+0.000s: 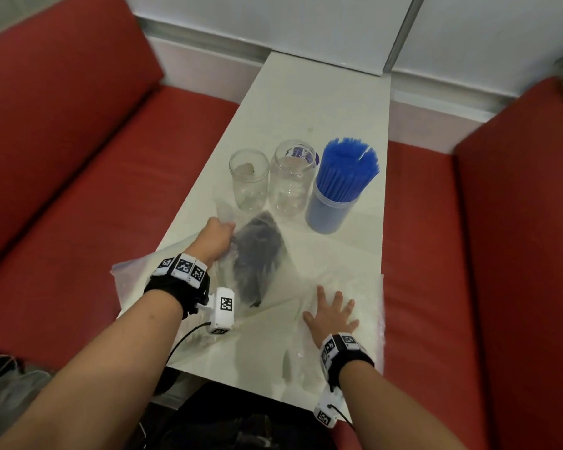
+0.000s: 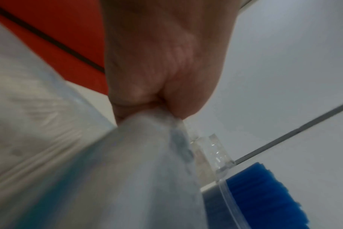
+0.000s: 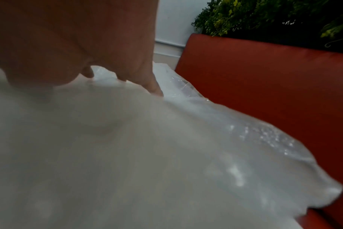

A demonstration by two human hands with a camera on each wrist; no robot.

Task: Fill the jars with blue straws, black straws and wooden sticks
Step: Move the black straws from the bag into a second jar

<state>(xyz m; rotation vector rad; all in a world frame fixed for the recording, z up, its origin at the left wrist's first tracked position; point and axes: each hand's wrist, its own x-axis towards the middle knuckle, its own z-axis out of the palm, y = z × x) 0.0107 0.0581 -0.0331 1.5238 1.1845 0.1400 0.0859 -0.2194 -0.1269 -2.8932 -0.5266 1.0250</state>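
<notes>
Your right hand [image 1: 330, 316] lies spread flat on clear plastic while your left hand [image 1: 216, 237] pinches the bag of black straws [image 1: 259, 254]; tugging it could topple the empty jars [image 1: 270, 180] just beyond the bag.

Blue straws [image 1: 348, 170], red seats [image 1: 78, 164], white table [image 1: 309, 102]

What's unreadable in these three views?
- Left hand fingers: head view, hidden behind the plastic bag; left wrist view blurred.
- Dark contents of that bag: motion-blurred, can't confirm as straws.
- Label on the middle jar: too small.
- Wooden sticks: not made out anywhere.
</notes>
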